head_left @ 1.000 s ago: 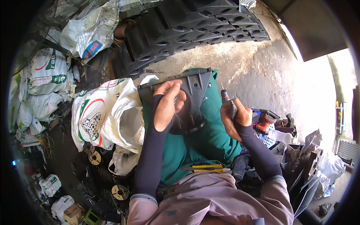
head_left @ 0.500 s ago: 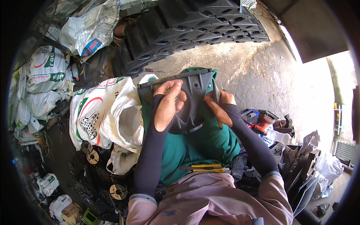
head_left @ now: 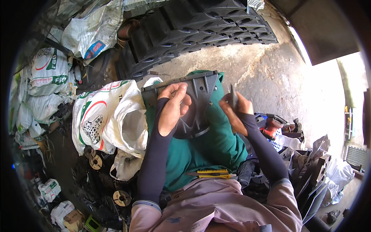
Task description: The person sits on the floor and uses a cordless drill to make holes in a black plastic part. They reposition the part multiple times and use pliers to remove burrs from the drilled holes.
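Note:
A black moulded plastic part (head_left: pixel 200 89) lies across my green-trousered thighs, its straight ribbed edge on the far side. My left hand (head_left: pixel 173 110) grips it near that edge, fingers curled, and covers part of its middle. Off to the part's right, my right hand (head_left: pixel 239 112) is closed round a slim grey tool (head_left: pixel 232 99) with a thin tip pointing away from me. The tool is clear of the part; its exact kind is hard to make out. A yellow utility knife (head_left: pixel 212 173) rests on my lap, against the shirt hem.
An open white woven sack (head_left: pixel 133 129) stands against my left side. Ahead is a large stack of black plastic parts (head_left: pixel 201 27). A red power tool (head_left: pixel 272 126) sits over a blue basket (head_left: pixel 275 144) at right. Scrap and bags (head_left: pixel 46 73) crowd the left.
My right hand has drawn back to the right with the grey tool, away from the black part's right edge. The left hand and the part have hardly moved.

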Tool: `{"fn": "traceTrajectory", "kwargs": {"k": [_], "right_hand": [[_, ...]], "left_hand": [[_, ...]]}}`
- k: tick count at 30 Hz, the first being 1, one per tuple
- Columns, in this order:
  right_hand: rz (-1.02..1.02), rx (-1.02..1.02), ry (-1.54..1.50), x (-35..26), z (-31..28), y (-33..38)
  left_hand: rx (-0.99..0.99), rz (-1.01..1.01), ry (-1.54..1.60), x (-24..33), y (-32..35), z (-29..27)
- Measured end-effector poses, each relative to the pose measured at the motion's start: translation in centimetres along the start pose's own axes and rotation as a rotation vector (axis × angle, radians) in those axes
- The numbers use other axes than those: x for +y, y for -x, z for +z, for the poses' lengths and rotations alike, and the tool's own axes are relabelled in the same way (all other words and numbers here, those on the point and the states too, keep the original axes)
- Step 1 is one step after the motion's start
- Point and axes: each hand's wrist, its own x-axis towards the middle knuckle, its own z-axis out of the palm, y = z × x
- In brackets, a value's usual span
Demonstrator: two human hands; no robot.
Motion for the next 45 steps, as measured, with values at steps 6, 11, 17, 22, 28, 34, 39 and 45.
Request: {"fn": "traceTrajectory", "kwargs": {"k": [6,11,17,22,28,34,39,45], "right_hand": [[-0.219,-0.005,0.395,0.4,0.5,2.0],[-0.358,0.199,0.190,0.9,0.8,3.2],[-0.215,-0.008,0.529,0.6,1.0,1.8],[-0.257,0.005,0.533,1.3,0.6,1.6],[-0.577,0.265,0.216,1.9,0.6,1.9],[-0.333,0.121,0.487,1.2,0.1,1.6],[-0.152,-0.172,0.759,1.2,0.1,1.4],[-0.403,0.085,0.407,1.7,0.5,1.7]], "left_hand": [[-0.012,-0.003,0.045,0.1,-0.2,0.2],[0.022,-0.037,-0.036,0.2,-0.2,0.2],[-0.039,0.028,-0.013,0.4,-0.2,0.0],[-0.009,0.010,0.035,0.1,-0.3,-0.1],[-0.031,-0.017,0.075,-0.3,0.0,-0.3],[-0.043,0.036,0.080,0.3,-0.7,-0.1],[-0.048,-0.029,0.068,-0.1,-0.3,-0.3],[-0.098,0.024,0.106,-0.5,-0.2,-0.8]]}}
